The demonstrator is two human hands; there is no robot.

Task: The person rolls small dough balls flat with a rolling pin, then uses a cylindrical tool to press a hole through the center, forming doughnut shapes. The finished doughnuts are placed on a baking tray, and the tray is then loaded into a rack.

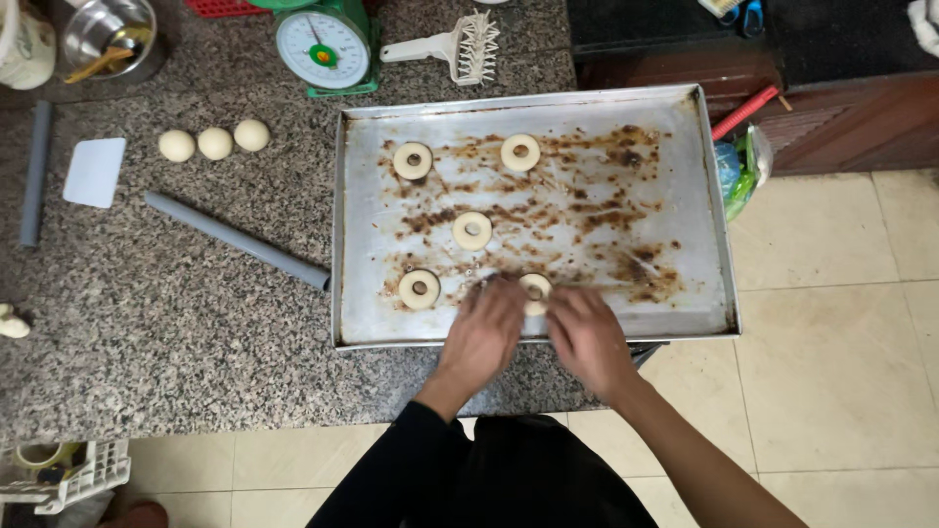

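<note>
A stained metal baking tray (685, 196) lies on a speckled granite counter (176, 323). Several pale dough rings sit on it, among them one at the back left (413, 160), one in the middle (472, 231) and one at the front left (419, 288). Both hands meet at a further dough ring (536, 288) near the tray's front edge. My left hand (484, 328) touches its left side and my right hand (587, 332) its right side, fingers partly covering it. Whether they grip it or only rest on it is unclear.
Three dough balls (214, 143) lie on the counter left of the tray, with a white scraper (95, 172) and a grey rolling pin (235, 240) nearby. A green kitchen scale (323, 44) and a white roller cutter (460, 46) stand behind. Tiled floor lies to the right.
</note>
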